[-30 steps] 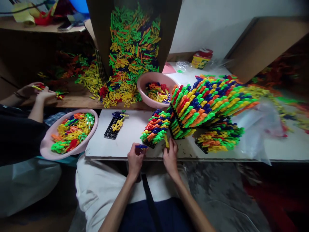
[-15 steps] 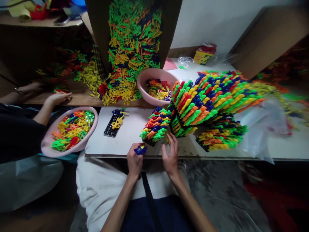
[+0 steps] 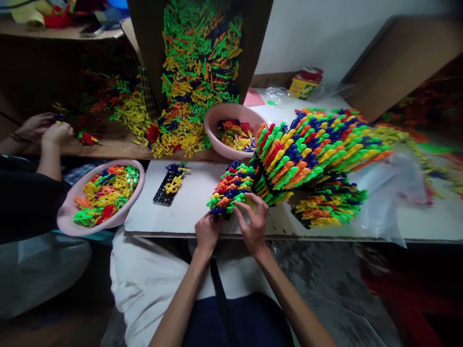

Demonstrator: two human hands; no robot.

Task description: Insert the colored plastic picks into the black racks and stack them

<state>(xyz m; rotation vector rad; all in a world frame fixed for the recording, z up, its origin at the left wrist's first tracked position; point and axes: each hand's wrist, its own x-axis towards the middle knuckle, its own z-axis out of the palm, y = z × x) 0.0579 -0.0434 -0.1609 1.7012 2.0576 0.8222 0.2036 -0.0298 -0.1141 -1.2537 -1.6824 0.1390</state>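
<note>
A black perforated block filled with rows of small multicoloured plastic figures (image 3: 235,182) stands at the table's front edge, between my hands. My left hand (image 3: 208,232) is closed at its front left corner, its fingertips on a blue plastic figure (image 3: 217,211) in the front row. My right hand (image 3: 254,222) reaches to the front right corner, fingers bent and their tips at the green figures there. Whatever lies between those fingertips is hidden. To the left lies another black perforated block (image 3: 163,196) with loose yellow and blue figures on it.
More filled blocks (image 3: 318,144) crowd the table to the right, beside a clear plastic bag (image 3: 390,193). Pink basins of loose figures stand behind (image 3: 217,144) and at left (image 3: 67,219). A tall box spills figures (image 3: 202,62). Another person's hands (image 3: 54,132) work at far left.
My left hand has brought the blue figure up to the block's front corner. My right hand has shifted slightly left onto the front row. The other person's hands have moved left.
</note>
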